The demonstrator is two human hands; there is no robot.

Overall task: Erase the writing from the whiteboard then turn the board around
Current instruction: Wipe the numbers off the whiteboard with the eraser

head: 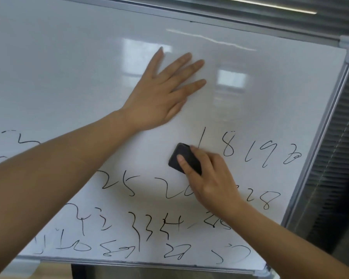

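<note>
dark slatted blinds [336, 158], ceiling light strip [270, 6]

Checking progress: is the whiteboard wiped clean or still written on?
Still written on: the whiteboard's upper part is clean, black numbers fill the lower rows.

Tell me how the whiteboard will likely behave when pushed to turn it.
The whiteboard looks rigid, with a metal frame, so it should move as one piece. Its glossy face may be slippery. The left hand lies flat on it, perhaps steadying it while the right hand grips the eraser.
</note>
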